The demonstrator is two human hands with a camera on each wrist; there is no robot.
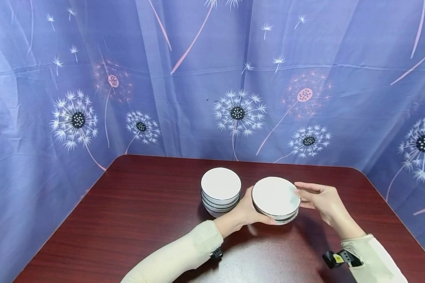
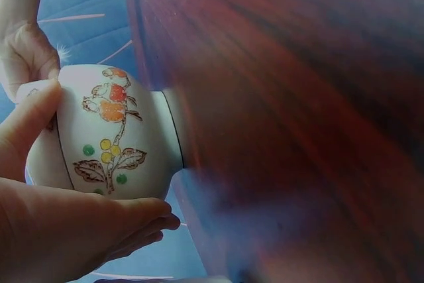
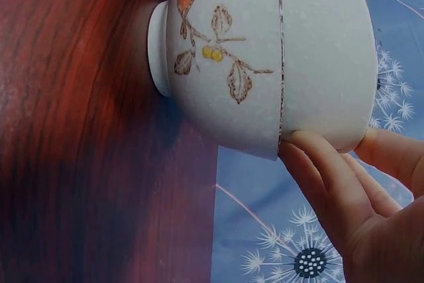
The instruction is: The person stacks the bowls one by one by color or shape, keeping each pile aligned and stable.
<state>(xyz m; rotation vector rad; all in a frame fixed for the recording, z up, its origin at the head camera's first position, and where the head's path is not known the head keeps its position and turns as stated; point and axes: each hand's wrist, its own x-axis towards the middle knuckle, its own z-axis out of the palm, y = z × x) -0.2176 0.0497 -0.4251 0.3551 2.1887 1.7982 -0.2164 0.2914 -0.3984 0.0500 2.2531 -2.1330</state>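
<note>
Two nested white bowls are at the right of centre in the head view. The lower bowl [image 2: 156, 137] has painted orange birds, leaves and berries, and its foot is close over the table. Within it sits the upper bowl [image 3: 328, 51], plain on the part that shows above the lower rim. My left hand [image 1: 246, 210] grips the pair from the left, thumb at the near side and fingers mostly hidden behind. From the right, my right hand [image 1: 326, 202] pinches the upper bowl's rim, thumb at the rim edge and fingers along the outer wall.
A stack of several white bowls [image 1: 221, 184] with dark rims stands just left of the held pair, behind my left forearm. The dark red wooden table [image 1: 145, 204] ends at a blue dandelion-print curtain [image 1: 191, 98] at the back and sides.
</note>
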